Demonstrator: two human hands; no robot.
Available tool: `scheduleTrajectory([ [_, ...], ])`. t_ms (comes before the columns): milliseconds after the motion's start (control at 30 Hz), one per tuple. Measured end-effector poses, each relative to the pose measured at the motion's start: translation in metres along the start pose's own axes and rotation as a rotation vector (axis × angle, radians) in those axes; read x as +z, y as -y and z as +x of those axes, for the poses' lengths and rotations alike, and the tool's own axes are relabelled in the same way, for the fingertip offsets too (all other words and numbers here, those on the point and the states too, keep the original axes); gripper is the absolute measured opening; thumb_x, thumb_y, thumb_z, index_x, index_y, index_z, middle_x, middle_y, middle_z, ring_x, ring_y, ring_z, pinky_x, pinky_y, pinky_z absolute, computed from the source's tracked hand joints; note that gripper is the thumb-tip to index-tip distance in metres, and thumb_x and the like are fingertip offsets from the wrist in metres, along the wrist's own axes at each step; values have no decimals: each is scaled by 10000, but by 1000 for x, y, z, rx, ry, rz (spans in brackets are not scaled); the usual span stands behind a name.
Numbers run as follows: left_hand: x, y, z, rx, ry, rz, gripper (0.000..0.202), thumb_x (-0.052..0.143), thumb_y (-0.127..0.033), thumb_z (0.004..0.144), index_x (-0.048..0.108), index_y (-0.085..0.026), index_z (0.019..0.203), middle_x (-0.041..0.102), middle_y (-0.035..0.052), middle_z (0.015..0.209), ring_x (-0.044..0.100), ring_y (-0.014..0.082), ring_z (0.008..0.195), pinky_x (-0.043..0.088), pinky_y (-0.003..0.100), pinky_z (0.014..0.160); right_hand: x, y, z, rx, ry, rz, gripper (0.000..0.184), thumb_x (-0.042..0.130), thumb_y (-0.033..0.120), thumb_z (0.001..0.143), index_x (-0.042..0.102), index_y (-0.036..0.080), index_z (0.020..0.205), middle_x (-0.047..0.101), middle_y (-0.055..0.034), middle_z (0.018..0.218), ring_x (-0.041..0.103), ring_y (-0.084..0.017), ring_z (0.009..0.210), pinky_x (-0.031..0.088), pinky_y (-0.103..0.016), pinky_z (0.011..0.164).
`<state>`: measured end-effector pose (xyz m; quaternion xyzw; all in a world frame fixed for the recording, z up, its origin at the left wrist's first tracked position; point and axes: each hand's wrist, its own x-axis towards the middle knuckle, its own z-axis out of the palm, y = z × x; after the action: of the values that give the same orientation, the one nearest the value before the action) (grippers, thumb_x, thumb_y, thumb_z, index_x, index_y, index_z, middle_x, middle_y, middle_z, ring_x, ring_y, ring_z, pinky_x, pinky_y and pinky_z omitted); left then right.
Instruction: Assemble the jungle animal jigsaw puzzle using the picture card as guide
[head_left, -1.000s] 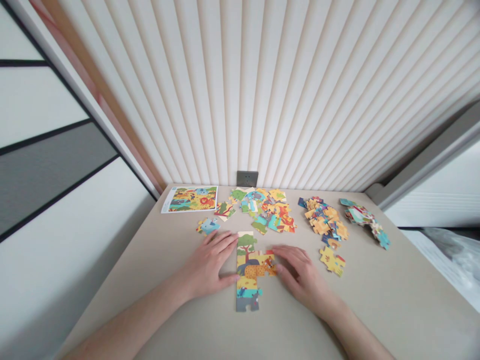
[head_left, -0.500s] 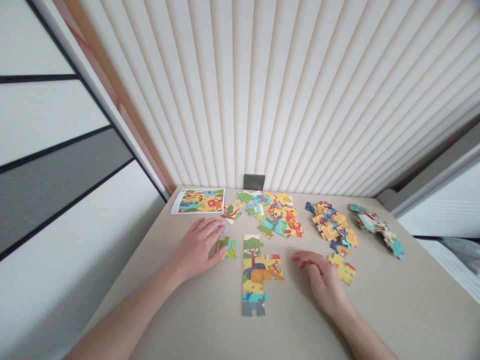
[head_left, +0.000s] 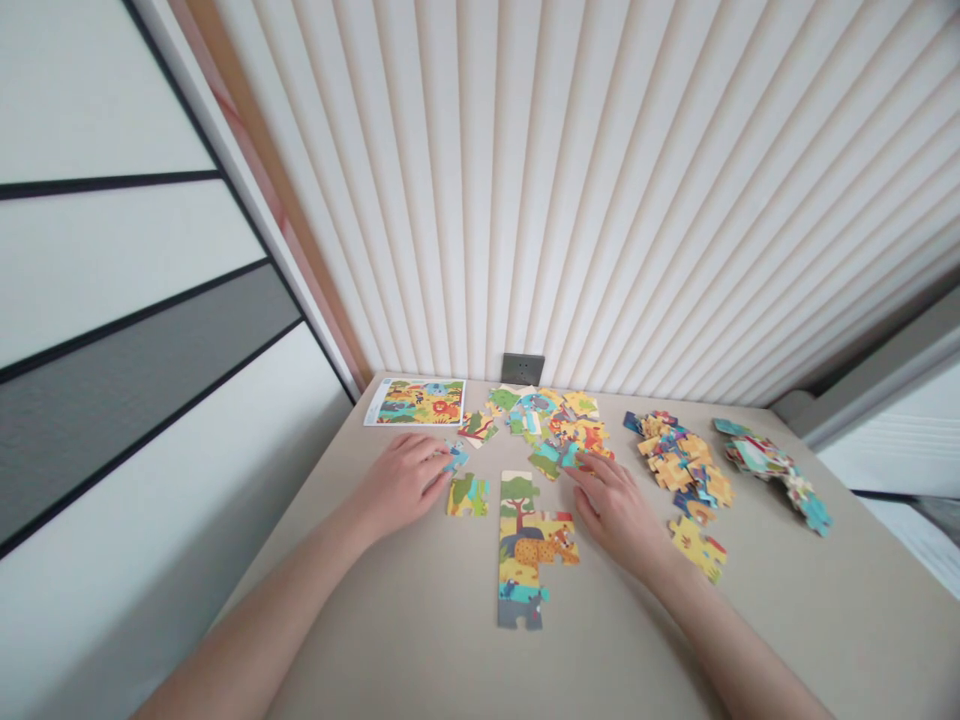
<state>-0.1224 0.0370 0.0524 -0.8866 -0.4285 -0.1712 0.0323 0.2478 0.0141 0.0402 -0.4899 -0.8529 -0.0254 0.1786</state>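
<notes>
My left hand (head_left: 409,482) rests on the table with its fingers loosely spread, fingertips at a small blue puzzle piece (head_left: 456,456). Just below them lies a green and yellow puzzle piece (head_left: 469,496). My right hand (head_left: 621,512) reaches over the near edge of a loose puzzle pile (head_left: 536,403), its outstretched fingers touching a blue and red piece there and partly covering it. Between the hands is a joined section of puzzle (head_left: 517,550) with a tree, a leopard and a grey animal. Neither hand has lifted a piece.
A printed reference picture (head_left: 420,402) lies at the back left. More puzzle pieces are heaped at the right (head_left: 679,455) and far right (head_left: 772,465), with a yellow piece (head_left: 697,547) nearer. A ridged white wall with a dark socket (head_left: 523,368) borders the table (head_left: 390,640).
My right hand has moved forward from beside the joined section to the loose pile, and its fingers have stretched out. My left hand has drawn back slightly from the green piece. The view has shifted.
</notes>
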Motion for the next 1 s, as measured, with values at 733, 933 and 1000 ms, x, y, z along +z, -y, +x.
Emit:
scheduleTrajectory([
  [733,6,-40,-1,-4,157,-127,323,675,-323,968,623,-223,1270,677,76,1294,605,273,1196,445,460,1078,33,-20,-5,-2,-40,55,362,521,337,1030,688,260,1342,560,-130,1496,512,-323,1398,442,-542,1160],
  [933,11,-39,-1,-33,144,-125,353,721,-362,948,626,-223,1258,697,74,1211,607,275,1159,450,470,1070,28,-18,-6,1,-51,80,351,521,330,1029,699,252,1321,580,-141,1466,528,-323,1382,459,-539,1145],
  [1000,11,-38,-1,-38,130,-129,387,739,-358,935,618,-219,1275,684,78,1220,602,276,1160,447,471,1079,27,-18,-6,-2,-49,88,346,521,329,1027,708,249,1308,582,-142,1464,533,-322,1376,460,-535,1145],
])
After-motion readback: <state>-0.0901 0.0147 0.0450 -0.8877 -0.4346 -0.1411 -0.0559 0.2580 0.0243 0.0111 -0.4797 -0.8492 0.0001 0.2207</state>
